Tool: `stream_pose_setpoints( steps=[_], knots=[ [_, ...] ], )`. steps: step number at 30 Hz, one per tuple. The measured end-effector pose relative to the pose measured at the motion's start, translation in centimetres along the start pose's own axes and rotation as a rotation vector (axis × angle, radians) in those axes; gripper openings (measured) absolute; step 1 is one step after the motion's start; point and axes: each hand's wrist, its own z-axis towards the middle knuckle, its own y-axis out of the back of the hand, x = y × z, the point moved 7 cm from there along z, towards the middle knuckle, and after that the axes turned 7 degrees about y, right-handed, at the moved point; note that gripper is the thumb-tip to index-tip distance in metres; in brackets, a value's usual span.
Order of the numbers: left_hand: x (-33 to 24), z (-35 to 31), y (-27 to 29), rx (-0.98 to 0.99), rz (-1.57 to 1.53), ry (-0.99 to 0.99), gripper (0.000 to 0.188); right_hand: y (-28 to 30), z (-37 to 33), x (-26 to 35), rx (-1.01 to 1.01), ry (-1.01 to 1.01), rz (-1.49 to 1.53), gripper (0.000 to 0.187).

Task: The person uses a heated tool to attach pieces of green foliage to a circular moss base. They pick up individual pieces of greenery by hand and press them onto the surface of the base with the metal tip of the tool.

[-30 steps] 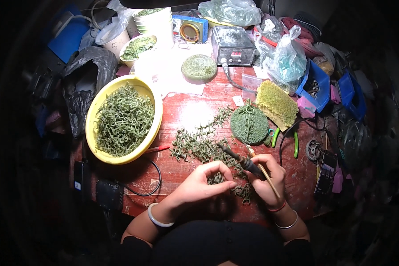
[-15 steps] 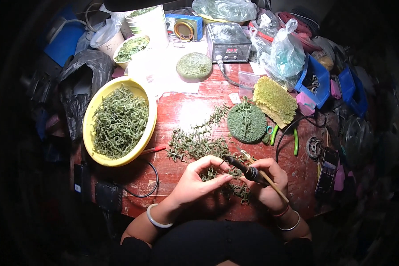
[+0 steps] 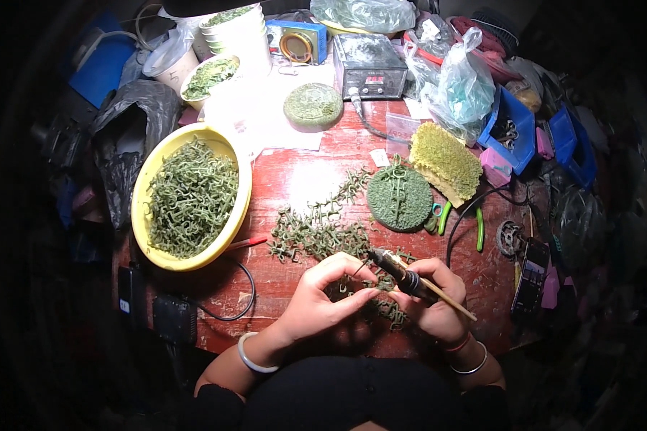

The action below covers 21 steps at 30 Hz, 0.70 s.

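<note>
My right hand (image 3: 442, 302) is closed round a black-handled soldering iron (image 3: 413, 281) and a thin wooden-handled brush (image 3: 449, 300). The iron's dark end points up and left, over my left fingers. Opposite it, my left hand (image 3: 327, 293) pinches a small green curled piece (image 3: 385, 281), which the right fingertips also meet; the fingers partly hide it. Loose green branching pieces (image 3: 316, 233) lie spread on the red table just beyond both hands, and more lie under them. Farther off, a round green textured block (image 3: 400, 197) has a row of such pieces along its middle.
At left stands a yellow bowl (image 3: 142, 215) heaped with green pieces. A red pen (image 3: 248, 243) lies beside it. At right are a yellow-green sponge-like block (image 3: 447, 161), green-handled pliers (image 3: 479, 230) and a phone (image 3: 530, 276). A box with a red display (image 3: 370, 68) stands behind, its cable running forward.
The brush and the iron have tilted slightly in my right hand, the brush's lower end moving right. Both hands stay almost in place around the green piece.
</note>
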Motion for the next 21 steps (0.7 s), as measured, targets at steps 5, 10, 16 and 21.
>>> stream_pose_setpoints(
  steps=[5, 10, 16, 21],
  knots=[
    [-0.04, 0.11, -0.04, -0.007, -0.012, -0.049, 0.018, 0.06, -0.35, -0.58, -0.033, -0.022, 0.056, 0.034],
    [0.06, 0.09, -0.04, -0.006, -0.017, -0.069, 0.018, 0.20, -0.33, -0.37, -0.032, -0.009, 0.016, 0.033],
    [-0.02, 0.16, -0.03, -0.012, -0.009, -0.108, 0.018, 0.17, -0.28, -0.54, -0.059, 0.008, 0.014, 0.034],
    [-0.11, 0.18, 0.00, -0.011, -0.029, -0.132, 0.018, 0.25, -0.23, -0.47, -0.071, 0.006, -0.005, 0.036]
  ],
)
